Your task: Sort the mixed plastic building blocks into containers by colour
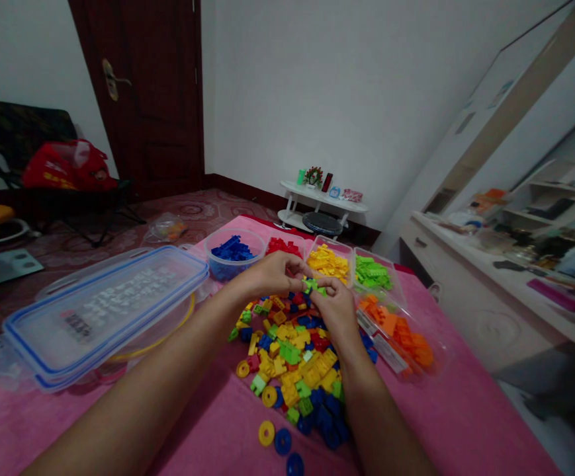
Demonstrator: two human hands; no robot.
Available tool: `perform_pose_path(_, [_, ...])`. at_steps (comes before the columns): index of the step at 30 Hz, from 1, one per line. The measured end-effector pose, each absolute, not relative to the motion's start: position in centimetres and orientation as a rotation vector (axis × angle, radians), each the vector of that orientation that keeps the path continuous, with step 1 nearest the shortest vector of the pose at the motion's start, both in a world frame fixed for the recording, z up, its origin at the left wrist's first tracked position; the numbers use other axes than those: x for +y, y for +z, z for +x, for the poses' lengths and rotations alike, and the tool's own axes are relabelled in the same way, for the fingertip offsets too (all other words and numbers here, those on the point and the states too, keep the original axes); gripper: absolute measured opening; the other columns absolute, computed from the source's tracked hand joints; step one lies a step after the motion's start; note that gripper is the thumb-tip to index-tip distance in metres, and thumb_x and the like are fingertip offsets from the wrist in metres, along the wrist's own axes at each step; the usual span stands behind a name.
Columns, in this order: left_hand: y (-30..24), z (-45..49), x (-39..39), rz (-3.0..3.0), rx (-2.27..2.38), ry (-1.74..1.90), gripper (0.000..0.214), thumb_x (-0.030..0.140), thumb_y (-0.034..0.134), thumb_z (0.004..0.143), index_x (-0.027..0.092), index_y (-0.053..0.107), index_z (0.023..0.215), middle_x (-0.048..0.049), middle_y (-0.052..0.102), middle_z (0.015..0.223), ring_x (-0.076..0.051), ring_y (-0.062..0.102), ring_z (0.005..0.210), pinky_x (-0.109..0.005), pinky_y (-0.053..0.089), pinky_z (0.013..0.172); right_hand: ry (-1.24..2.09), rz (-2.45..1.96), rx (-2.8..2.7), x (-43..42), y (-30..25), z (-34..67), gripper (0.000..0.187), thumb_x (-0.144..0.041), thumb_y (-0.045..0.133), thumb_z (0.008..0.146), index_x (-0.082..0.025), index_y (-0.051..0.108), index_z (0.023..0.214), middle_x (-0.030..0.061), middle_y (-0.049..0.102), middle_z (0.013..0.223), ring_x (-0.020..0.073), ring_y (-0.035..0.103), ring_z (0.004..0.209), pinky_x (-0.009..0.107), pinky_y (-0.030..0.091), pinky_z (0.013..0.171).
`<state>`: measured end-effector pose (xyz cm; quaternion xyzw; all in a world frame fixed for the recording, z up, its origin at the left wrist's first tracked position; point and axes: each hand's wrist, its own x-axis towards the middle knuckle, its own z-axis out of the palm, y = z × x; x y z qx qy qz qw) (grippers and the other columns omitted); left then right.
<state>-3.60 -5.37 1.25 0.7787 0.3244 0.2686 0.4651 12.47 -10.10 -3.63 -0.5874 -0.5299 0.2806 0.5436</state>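
Both hands meet above the far side of a mixed heap of toy building bricks (287,357). Between the fingertips is a light green building brick (311,285). My left hand (280,272) pinches it from the left, while my right hand (335,304) grips its right side. Fingers partly cover the brick, so its full shape is hidden. Just beyond the hands stand clear containers of sorted bricks: blue bricks (232,248), red bricks (283,246), yellow bricks (329,263) and green bricks (372,272). Orange bricks (401,334) fill a box right of my right hand.
Clear lids with blue edging (118,317) lie stacked at the left on the pink cloth (470,396). Yellow and blue rings (266,433) lie at the near edge of the heap. A white side table (311,195) stands by the wall, a cabinet (460,284) at right.
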Motion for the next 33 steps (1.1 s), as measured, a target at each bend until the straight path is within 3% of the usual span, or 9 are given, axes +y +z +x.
perform_pose_path(6, [1.7,-3.6,-6.3,2.139,0.813,0.483,0.040,0.016,0.057,0.064,0.017,0.067,0.104,0.0041,0.058,0.063,-0.007,0.048,0.052,-0.016,0.034,0.048,0.440,-1.456,-1.324,-10.2,-3.1,13.3,0.020,-0.026,0.064,0.058,-0.019,0.054,0.073,-0.0028,0.057,0.062,0.0127,0.053,0.054,0.022,0.040,0.049])
perform_pose_path(11, [1.4,-4.0,-6.0,2.224,0.925,0.345,0.027,0.020,0.060,0.063,0.016,0.072,0.088,0.0025,0.062,0.062,-0.008,0.050,0.052,-0.017,0.034,0.047,0.712,-1.432,-1.269,-10.4,-2.6,13.9,0.028,-0.032,0.067,0.058,-0.019,0.053,0.078,-0.0051,0.055,0.057,0.0117,0.051,0.044,0.023,0.041,0.043])
perform_pose_path(18, [1.2,-3.8,-4.9,2.110,1.168,0.788,0.026,0.024,0.060,0.066,0.014,0.072,0.086,-0.0024,0.068,0.073,-0.011,0.057,0.064,-0.019,0.041,0.056,0.803,-1.438,-1.262,-10.3,-3.1,13.6,0.022,-0.027,0.062,0.060,-0.018,0.056,0.079,-0.0018,0.060,0.059,0.0128,0.053,0.045,0.024,0.043,0.042])
perform_pose_path(21, [1.7,-3.6,-5.2,1.978,1.041,0.848,0.028,0.026,0.061,0.068,0.012,0.070,0.091,-0.0029,0.067,0.072,-0.010,0.056,0.061,-0.019,0.042,0.056,0.647,-1.458,-1.372,-10.3,-3.3,13.4,0.018,-0.023,0.059,0.061,-0.018,0.057,0.079,0.0000,0.062,0.066,0.0138,0.056,0.053,0.024,0.045,0.048])
perform_pose_path(27, [1.8,-3.2,-6.2,1.987,0.717,0.603,0.031,0.024,0.060,0.069,0.011,0.070,0.095,-0.0023,0.067,0.074,-0.009,0.055,0.062,-0.018,0.041,0.056,0.550,-1.394,-1.384,-10.5,-2.9,13.1,0.020,-0.028,0.066,0.060,-0.017,0.057,0.074,0.0014,0.063,0.070,0.0145,0.057,0.063,0.024,0.044,0.056])
perform_pose_path(33, [1.1,-3.5,-5.9,2.238,0.968,0.455,0.022,0.021,0.056,0.065,0.011,0.073,0.076,-0.0009,0.064,0.061,-0.009,0.051,0.054,-0.019,0.034,0.049,0.734,-1.422,-1.202,-10.6,-2.7,13.4,0.034,-0.041,0.073,0.060,-0.017,0.056,0.077,-0.0044,0.055,0.051,0.0110,0.050,0.043,0.021,0.039,0.041])
